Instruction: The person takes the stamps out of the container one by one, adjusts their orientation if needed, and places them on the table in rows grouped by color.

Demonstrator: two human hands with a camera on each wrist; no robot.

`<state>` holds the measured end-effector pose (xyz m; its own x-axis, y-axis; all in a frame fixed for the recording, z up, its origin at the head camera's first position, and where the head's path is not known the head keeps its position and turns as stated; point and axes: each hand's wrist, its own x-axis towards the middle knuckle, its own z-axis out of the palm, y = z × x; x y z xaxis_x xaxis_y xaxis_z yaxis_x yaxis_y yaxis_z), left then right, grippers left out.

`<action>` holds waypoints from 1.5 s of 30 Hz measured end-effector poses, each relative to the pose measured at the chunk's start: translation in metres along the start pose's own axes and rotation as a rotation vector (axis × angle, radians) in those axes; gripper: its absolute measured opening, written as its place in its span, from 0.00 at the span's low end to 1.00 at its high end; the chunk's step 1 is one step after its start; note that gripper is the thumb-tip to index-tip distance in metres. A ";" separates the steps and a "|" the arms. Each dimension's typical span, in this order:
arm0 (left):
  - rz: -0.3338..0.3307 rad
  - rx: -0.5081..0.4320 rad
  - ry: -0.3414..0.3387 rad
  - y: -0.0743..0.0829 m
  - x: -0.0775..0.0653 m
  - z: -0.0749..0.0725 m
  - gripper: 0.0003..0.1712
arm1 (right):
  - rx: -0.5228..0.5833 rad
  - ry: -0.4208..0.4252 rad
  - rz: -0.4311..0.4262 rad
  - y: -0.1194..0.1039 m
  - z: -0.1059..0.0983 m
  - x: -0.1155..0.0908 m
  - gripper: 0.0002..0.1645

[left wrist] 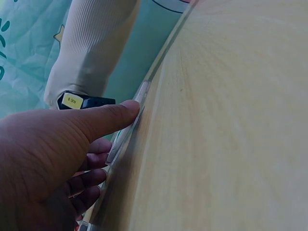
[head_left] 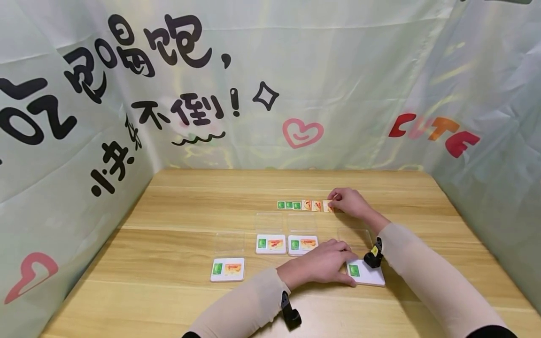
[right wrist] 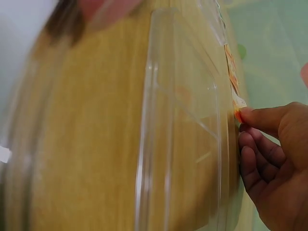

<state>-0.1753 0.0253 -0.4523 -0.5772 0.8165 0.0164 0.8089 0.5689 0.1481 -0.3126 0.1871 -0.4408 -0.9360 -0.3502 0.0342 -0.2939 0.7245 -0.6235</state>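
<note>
In the head view, my left hand [head_left: 323,263] holds a flat white case [head_left: 369,278] at its left end, the thumb at the near corner and the fingers at the far one. The case bears a green picture piece [head_left: 354,271], and its clear lid [head_left: 354,233] lies folded back. In the left wrist view, the thumb presses on the case's edge [left wrist: 126,137]. My right hand [head_left: 351,203] reaches over to the back row. There, thumb and forefinger pinch an orange picture piece [right wrist: 239,107] at the row's right end. Its far side is hidden by the fingertips.
Left of that piece in the row lie several small pieces, green ones [head_left: 289,205] and orange ones [head_left: 317,205]. Three more open white cases [head_left: 227,277] stand to the left, each with a green and an orange piece. Printed cloth walls [head_left: 346,84] enclose the table [head_left: 169,220].
</note>
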 end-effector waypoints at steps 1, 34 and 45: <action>0.001 0.001 -0.001 0.000 0.000 0.000 0.38 | -0.010 0.003 -0.001 0.000 0.000 0.000 0.07; 0.013 0.018 0.005 -0.001 0.001 0.001 0.38 | 0.001 -0.005 0.034 -0.003 -0.004 -0.003 0.10; 0.010 0.014 -0.002 -0.002 0.002 0.002 0.37 | 0.009 0.018 -0.019 -0.002 -0.011 -0.014 0.11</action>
<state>-0.1777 0.0257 -0.4544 -0.5688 0.8223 0.0155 0.8162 0.5620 0.1343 -0.3015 0.1972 -0.4316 -0.9338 -0.3527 0.0599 -0.3095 0.7125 -0.6297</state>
